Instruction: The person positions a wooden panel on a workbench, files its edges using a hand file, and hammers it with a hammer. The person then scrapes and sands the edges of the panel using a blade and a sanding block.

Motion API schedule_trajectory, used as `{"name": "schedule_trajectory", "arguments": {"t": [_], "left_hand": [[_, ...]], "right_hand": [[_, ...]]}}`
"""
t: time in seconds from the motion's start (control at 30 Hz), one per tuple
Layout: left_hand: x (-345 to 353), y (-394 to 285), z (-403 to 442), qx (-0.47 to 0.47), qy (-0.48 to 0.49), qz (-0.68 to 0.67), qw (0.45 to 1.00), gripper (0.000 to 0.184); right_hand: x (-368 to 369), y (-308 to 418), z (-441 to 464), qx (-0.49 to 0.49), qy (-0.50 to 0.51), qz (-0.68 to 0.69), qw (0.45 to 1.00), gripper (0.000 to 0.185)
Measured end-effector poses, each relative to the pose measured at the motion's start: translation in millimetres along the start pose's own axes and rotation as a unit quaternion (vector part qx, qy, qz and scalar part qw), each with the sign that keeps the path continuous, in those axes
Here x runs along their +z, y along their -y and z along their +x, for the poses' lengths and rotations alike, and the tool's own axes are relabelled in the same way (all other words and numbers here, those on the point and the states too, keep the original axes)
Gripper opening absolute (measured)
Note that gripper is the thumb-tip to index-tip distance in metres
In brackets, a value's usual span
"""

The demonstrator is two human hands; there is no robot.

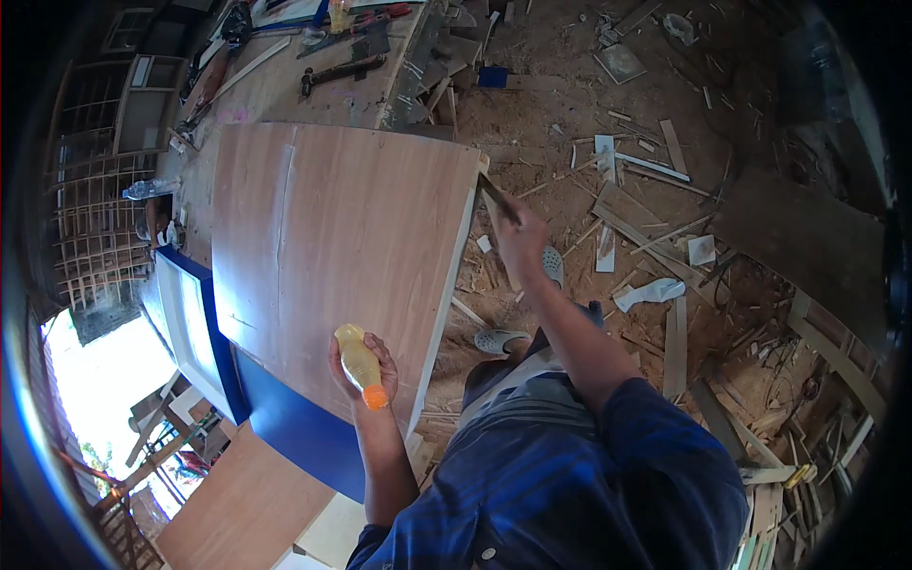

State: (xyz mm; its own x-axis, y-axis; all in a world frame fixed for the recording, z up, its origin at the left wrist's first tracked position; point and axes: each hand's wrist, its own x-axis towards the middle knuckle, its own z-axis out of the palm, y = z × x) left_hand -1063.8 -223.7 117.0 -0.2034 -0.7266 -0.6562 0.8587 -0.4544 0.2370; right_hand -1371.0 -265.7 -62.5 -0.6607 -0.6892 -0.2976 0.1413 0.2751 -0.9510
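Observation:
My left hand (339, 366) is closed around a yellowish plastic bottle (359, 359) with an orange cap, held above a large wood-grain panel (351, 218). The bottle is tilted, its cap pointing toward my body. At the panel's right edge, my right hand (522, 242) grips a thin, dark, flat stick-like tool (499, 198). The tool's far end is at the narrow pale edge (456, 247) of the panel, near its far right corner. I cannot make out the exact kind of tool or whether its tip touches the edge.
A hammer (342, 73) and other tools lie on the workbench (275, 100) beyond the panel. Left stand a blue-framed piece (204, 313) and a blue panel (294, 413). A clear bottle (152, 189) lies farther left. Wood offcuts (636, 223) litter the dirt floor around my feet.

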Motion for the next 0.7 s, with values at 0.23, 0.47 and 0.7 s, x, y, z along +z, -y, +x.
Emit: {"name": "schedule_trajectory", "arguments": {"t": [0.23, 0.47, 0.7], "left_hand": [[-4.9, -3.8, -3.0, 0.001, -0.016, -0.007, 1.0, 0.055], [-8.5, -4.6, -5.3, -0.012, 0.012, -0.002, 1.0, 0.052], [-8.4, -2.5, -5.0, -0.042, 0.012, -0.014, 0.999, 0.053]], "right_hand": [[2.9, 3.2, 41.8, 0.011, -0.007, 0.053, 0.998, 0.036], [13.5, -5.4, -5.4, 0.048, 0.03, 0.108, 0.992, 0.032], [-4.1, -35.3, -60.9, 0.003, 0.104, 0.113, 0.988, 0.04]]}}
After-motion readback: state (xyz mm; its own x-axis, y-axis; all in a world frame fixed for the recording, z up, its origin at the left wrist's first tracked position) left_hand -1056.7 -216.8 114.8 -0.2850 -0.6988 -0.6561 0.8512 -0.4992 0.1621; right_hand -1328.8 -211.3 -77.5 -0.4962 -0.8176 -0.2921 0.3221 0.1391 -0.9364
